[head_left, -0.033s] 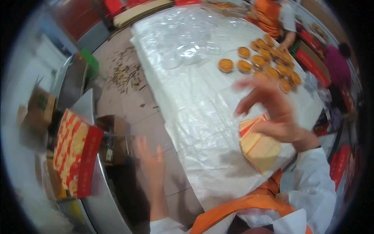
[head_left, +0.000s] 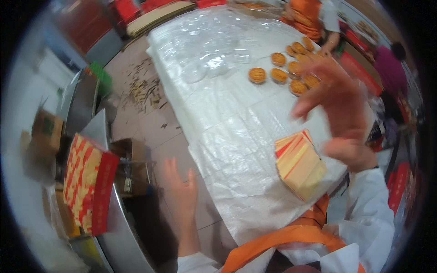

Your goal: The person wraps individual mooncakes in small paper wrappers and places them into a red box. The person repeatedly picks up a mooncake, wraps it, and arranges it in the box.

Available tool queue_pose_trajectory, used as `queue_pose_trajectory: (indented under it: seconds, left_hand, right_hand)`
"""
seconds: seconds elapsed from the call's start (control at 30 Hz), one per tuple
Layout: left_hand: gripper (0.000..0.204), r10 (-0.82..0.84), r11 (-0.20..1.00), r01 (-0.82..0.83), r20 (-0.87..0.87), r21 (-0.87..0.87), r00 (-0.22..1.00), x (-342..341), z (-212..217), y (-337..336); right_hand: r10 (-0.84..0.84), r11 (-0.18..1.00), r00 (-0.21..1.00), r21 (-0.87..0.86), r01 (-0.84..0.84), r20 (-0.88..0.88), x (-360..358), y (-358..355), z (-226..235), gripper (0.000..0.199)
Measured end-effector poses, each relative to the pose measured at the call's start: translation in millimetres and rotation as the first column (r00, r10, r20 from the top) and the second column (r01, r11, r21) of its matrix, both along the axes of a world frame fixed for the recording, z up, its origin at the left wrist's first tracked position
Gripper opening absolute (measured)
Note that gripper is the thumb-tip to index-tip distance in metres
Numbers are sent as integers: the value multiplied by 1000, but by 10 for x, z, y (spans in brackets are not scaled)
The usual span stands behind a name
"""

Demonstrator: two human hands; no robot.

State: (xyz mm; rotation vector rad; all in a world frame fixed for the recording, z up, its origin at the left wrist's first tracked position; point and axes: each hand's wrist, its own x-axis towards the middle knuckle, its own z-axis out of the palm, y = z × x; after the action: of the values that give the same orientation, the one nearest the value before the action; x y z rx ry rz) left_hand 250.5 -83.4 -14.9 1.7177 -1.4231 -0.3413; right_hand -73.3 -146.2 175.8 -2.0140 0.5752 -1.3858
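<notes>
My left hand (head_left: 183,191) hangs over the floor beside the table's left edge, fingers spread, holding nothing. Blurred by motion, my right hand (head_left: 341,107) is raised over the right part of the table, its fingers apart and curved with nothing visible in them. Just below and left of it lies a fanned stack of yellow and red paper cards (head_left: 300,166), near the table's front edge. Beyond that hand sit several round golden mooncakes (head_left: 257,75), some of them hidden behind it. White sheeting covers the table (head_left: 227,136).
Clear plastic trays (head_left: 214,59) cover the far left of the table. To my left, a red box (head_left: 93,186) full of yellow and red pieces stands by a metal counter (head_left: 125,236). Brown scraps (head_left: 143,91) litter the floor. A co-worker in an orange apron (head_left: 307,18) is at the far right.
My right hand has moved right, away from the card stack, uncovering more of it. My left hand stays spread in nearly the same place. The whole view has shifted slightly.
</notes>
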Motion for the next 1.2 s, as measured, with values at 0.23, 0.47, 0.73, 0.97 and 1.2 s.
queue_pose_trajectory:
  seconds: [0.23, 0.47, 0.73, 0.97, 1.2]
  left_hand:
    - [56, -384, 911, 375, -20, -172, 923, -1169, -77, -198]
    - [58, -489, 855, 498, 96, -143, 867, -1855, 219, -92]
    - [45, -283, 934, 341, -362, 106, 888, -2169, -145, -609]
    - [35, -189, 956, 285, -596, 70, 781, -1814, -929, -841]
    - [47, -186, 873, 236, -157, 427, 970, -1657, -916, -738]
  right_hand:
    - [-128, 817, 899, -559, -144, -419, -1114, 699, 818, 44]
    - [-69, 775, 850, -564, -284, -522, -1618, 1529, 929, 50]
    - [-574, 677, 818, -548, 491, 23, -3459, 871, 746, 58]
    - [-919, 144, 122, -33, 989, -375, -5796, -794, -852, 47]
    - [-823, 87, -99, -296, 951, -559, -7395, -2070, -1952, 67]
